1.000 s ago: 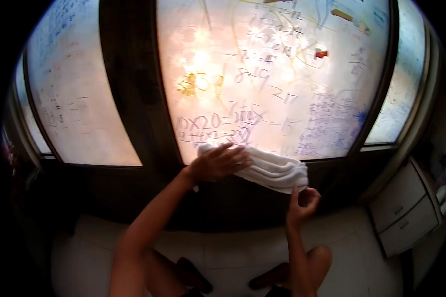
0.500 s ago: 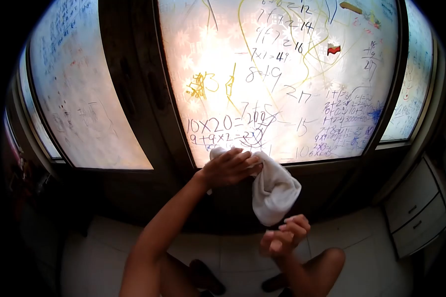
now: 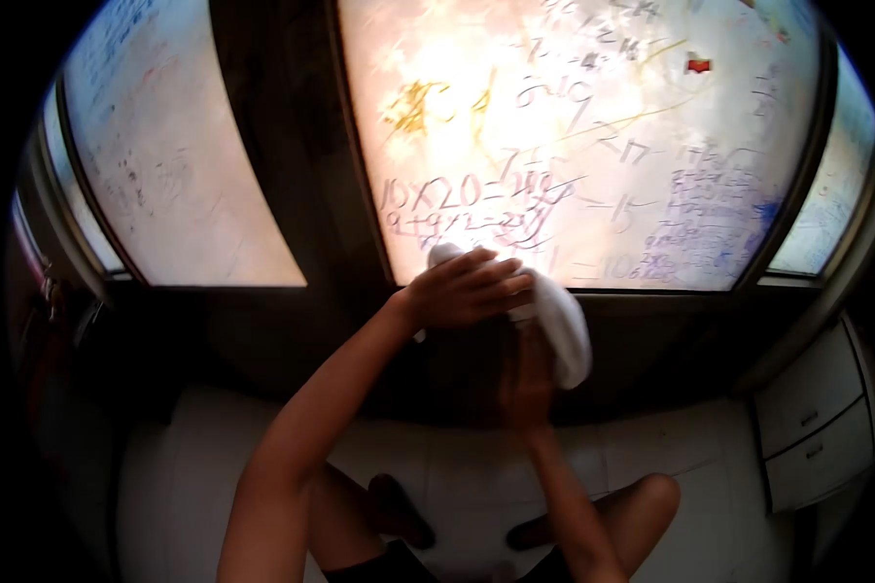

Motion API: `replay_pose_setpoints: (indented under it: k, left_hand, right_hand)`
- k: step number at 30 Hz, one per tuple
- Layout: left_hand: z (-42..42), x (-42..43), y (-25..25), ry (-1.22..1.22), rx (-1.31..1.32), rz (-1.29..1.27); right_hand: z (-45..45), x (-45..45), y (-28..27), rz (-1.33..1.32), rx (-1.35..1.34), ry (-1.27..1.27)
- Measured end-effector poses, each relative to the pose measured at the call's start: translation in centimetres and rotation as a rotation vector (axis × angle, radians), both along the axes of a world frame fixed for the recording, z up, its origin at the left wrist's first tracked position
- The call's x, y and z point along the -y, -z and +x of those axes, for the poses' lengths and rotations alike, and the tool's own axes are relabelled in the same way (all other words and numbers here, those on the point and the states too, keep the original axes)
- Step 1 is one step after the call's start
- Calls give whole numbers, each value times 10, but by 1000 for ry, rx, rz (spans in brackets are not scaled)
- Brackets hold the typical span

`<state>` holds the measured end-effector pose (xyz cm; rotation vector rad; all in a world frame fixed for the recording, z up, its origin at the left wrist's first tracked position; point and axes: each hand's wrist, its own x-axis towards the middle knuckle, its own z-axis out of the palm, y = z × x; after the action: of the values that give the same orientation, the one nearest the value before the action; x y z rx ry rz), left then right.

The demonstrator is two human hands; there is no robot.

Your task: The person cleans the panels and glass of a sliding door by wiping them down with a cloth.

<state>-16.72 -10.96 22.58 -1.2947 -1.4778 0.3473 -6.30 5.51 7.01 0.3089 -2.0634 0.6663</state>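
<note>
A white cloth (image 3: 566, 335) hangs in a folded loop at the lower edge of the written-on glass pane (image 3: 593, 175). My left hand (image 3: 469, 290) is closed over the cloth's left part, with a bit of it showing above the fingers. Below and to the right, my right hand (image 3: 530, 374) is raised against the inner side of the hanging loop. It is dark and blurred, so its finger pose and any hold on the cloth cannot be made out.
A dark frame (image 3: 282, 146) separates the middle pane from a left pane (image 3: 156, 165). A drawer cabinet (image 3: 815, 418) stands at the right. My knees and feet are above the tiled floor (image 3: 457, 466).
My right hand came off the cloth's right end, dropped below it, then rose to its inner side. The cloth went from stretched sideways to hanging down. My left hand stays on it.
</note>
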Motion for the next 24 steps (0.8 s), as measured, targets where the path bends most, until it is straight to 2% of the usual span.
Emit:
replay_pose_setpoints:
  k: [2,3,5,6,10,13,15,19,20,21,24]
  left_hand:
    - [-2,-1,2,-8,-31,14]
    - [-4,0,4,2,-18,11]
    - [-7,1,7,25,9,13]
    - [-8,1,7,38,19,12]
    - [-11,-2,7,57,-38,35]
    - [-12,-2,7,55,-50,51]
    - [-14,-1,11,51,7,50]
    - [-9,-3,8,37,71,23]
    - [-9,-3,7,43,71,31]
    - [-10,-1,6,-36,-89,4]
    - [-11,-1,12,-1,-27,16]
  right_hand:
    - [-9,-35,16,40,-190,-25]
    - [-8,-49,9,48,-211,67]
    - [-12,-82,-21,122,-267,93]
    - [-18,-98,-26,228,-215,167]
    - [-32,-130,-31,487,-221,102]
    - [-32,-131,-51,455,-393,139]
    - [-27,-124,-92,385,-519,201]
    - [-43,-142,-122,423,-571,214]
    - [-52,-144,-118,398,-603,185]
    - [-67,-146,-103,373,-636,154]
    - [-74,-148,-79,358,-586,125]
